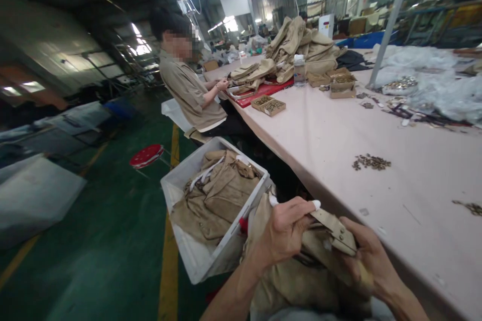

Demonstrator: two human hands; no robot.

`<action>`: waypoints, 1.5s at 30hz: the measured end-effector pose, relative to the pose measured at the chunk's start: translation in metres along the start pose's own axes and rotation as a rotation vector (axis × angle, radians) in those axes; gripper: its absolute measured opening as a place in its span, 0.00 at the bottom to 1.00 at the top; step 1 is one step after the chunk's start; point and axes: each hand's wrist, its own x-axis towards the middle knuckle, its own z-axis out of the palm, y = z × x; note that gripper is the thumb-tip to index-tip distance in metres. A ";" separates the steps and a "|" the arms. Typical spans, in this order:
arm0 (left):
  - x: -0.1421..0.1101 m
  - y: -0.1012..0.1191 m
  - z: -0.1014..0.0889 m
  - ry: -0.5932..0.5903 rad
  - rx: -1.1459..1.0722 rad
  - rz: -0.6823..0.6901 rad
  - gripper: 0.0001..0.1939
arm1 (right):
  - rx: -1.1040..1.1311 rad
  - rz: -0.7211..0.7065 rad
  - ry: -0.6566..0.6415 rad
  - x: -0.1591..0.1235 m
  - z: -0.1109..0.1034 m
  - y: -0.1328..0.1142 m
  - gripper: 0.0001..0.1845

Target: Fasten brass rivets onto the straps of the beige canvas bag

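Note:
A khaki cloth bag lies over my lap at the table's near edge. Its strap, a flat khaki band with two small metal studs near one end, is stretched between my hands. My left hand is closed on the strap's left part, with something white covering a fingertip. My right hand grips the studded end between thumb and fingers. Folds of the bag hide the lower fingers of the right hand.
A white plastic crate of khaki pieces stands at my left. On the pink-covered table are loose metal studs, small boxes of hardware and a khaki heap. A seated co-worker handles cloth farther along. A red stool stands behind.

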 end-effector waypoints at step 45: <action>0.081 -0.056 0.075 -0.383 -0.481 -0.473 0.21 | -0.507 0.175 0.414 0.033 -0.202 0.033 0.13</action>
